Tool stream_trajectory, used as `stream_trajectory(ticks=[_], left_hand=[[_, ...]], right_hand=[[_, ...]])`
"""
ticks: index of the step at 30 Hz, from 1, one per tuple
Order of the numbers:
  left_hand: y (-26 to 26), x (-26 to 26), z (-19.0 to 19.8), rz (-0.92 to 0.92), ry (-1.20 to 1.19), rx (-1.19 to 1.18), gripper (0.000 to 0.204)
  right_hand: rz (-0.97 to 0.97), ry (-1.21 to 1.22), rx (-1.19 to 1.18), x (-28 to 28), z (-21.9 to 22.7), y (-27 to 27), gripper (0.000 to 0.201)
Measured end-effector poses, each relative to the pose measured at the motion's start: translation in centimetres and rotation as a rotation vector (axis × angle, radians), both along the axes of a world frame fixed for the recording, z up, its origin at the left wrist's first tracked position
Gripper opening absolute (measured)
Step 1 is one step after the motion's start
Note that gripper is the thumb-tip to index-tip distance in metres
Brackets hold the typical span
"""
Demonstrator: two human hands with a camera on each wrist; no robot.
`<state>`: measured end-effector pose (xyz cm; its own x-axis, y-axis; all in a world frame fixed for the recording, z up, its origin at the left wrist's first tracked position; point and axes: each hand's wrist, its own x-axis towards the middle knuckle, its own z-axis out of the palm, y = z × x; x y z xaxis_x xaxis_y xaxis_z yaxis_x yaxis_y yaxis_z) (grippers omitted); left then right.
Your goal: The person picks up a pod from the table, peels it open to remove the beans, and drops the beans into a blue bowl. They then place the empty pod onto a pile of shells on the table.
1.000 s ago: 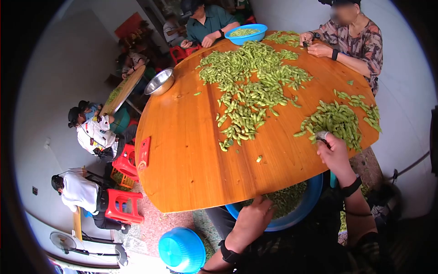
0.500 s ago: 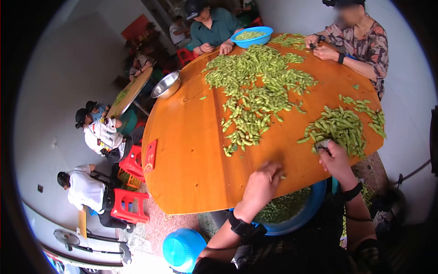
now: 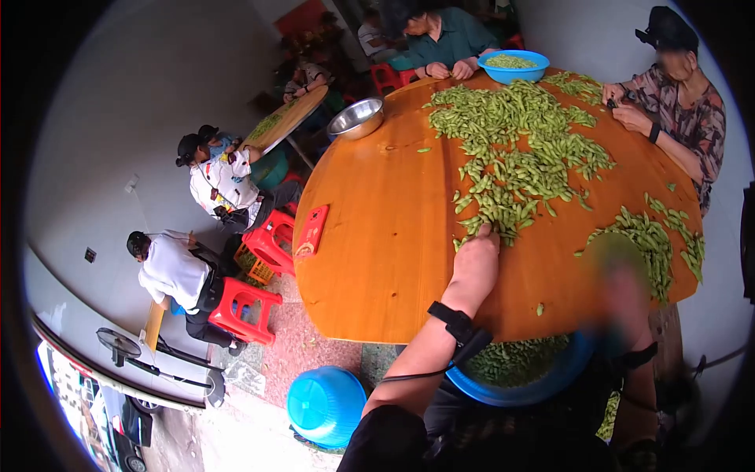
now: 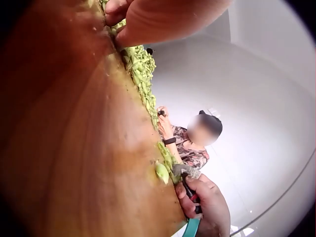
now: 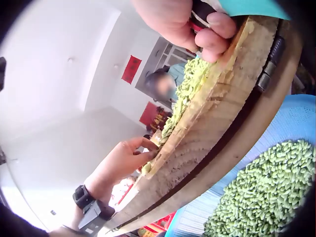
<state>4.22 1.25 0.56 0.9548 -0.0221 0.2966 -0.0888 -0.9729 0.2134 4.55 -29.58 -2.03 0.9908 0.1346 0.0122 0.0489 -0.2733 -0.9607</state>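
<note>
My left hand (image 3: 477, 263) reaches over the wooden table (image 3: 377, 244), its fingertips at the near edge of a large heap of edamame pods (image 3: 515, 149). In the right wrist view its bent thumb and forefinger come together among the pods; I cannot tell whether they pinch one. My right hand (image 4: 210, 202) is curled round a small black-and-red tool (image 4: 190, 192), with a grey wrapping (image 4: 187, 170) over a digit. In the head view that hand is blurred, beside a smaller pod pile (image 3: 649, 244). A single pod (image 3: 540, 309) lies between the hands.
Below the table edge sits a blue basin (image 3: 503, 393) of shelled beans (image 5: 266, 192). A steel bowl (image 3: 356, 119), a red flat case (image 3: 312, 230) and a blue bowl (image 3: 515, 69) stand on the table. Two people sit across. A blue tub (image 3: 324, 407) and red stools (image 3: 245, 308) are at left.
My left hand has moved from over the basin, up across the table to the heap's near edge. The head view has shifted left. My right hand stays near the smaller pile.
</note>
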Motion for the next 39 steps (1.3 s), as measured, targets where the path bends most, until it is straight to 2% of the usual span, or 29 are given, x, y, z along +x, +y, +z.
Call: stream_trajectory(ticks=[4,6,8,10,12,13,16,17,20,21,23,26,30,32,34,36,39], left_hand=[[-0.1,0.2,-0.3,0.016,-0.066,-0.025,0.008],[-0.7,-0.6,-0.4,-0.053,-0.122,-0.169,0.011],[-2.2,-1.7,0.3,-0.074,-0.142,-0.357,0.014],[-3.6,-2.5,-0.7,-0.224,-0.217,-0.616,0.016],[-4.7,-3.8,0.0,-0.148,0.097,-0.884,0.016],[-4.8,-4.3,-0.2,-0.167,0.188,-1.044,0.022],[-5.0,-5.1,-0.9,-0.214,0.105,-1.17,0.027],[-4.7,-5.2,-0.9,-0.22,0.113,-1.169,0.027],[-4.1,-5.6,-0.7,-0.216,0.125,-0.818,0.034],[-4.1,-5.7,-0.7,-0.222,0.129,-0.819,0.034],[-4.3,-5.8,-0.8,-0.279,-0.044,-0.58,0.037],[-4.7,-5.9,-1.5,-0.25,-0.104,-0.585,0.037],[-4.7,-6.0,-2.1,-0.206,-0.058,-0.66,0.036],[-4.7,-6.0,-2.5,-0.153,0.006,-0.796,0.034],[-4.6,-5.8,-2.8,-0.18,0.011,-0.831,0.034],[-4.5,-5.7,-2.9,-0.223,0.118,-1.052,0.032],[-4.2,-5.6,-2.8,-0.283,0.187,-1.155,0.03]], right_hand=[[0.018,0.004,-0.023,-0.7,1.0,0.9,0.022],[0.064,0.045,-0.022,-1.6,1.1,2.5,0.023],[0.12,0.146,0.121,-2.5,2.5,4.5,0.021],[0.227,0.087,0.195,-2.5,2.9,6.4,0.017],[0.293,0.153,0.135,-2.4,4.6,8.1,0.014],[0.327,0.159,0.161,-2.2,4.4,8.6,0.014],[0.354,0.138,0.184,-1.8,3.9,9.5,0.016],[0.37,0.187,0.194,-2.0,4.4,9.5,0.016],[0.381,0.255,0.197,-2.4,5.0,9.6,0.018],[0.384,0.265,0.199,-2.6,5.2,9.5,0.017],[0.379,0.276,0.2,-2.7,5.1,9.5,0.016],[0.391,0.285,0.19,-3.0,4.3,9.5,0.014],[0.34,0.305,0.269,-3.7,4.4,9.7,0.014],[0.315,0.318,0.298,-3.9,4.2,9.7,0.014],[0.331,0.3,0.31,-3.8,3.5,9.7,0.013],[0.339,0.316,0.351,-3.8,3.4,9.5,0.012],[0.369,0.334,0.433,-3.7,2.9,9.1,0.011]])
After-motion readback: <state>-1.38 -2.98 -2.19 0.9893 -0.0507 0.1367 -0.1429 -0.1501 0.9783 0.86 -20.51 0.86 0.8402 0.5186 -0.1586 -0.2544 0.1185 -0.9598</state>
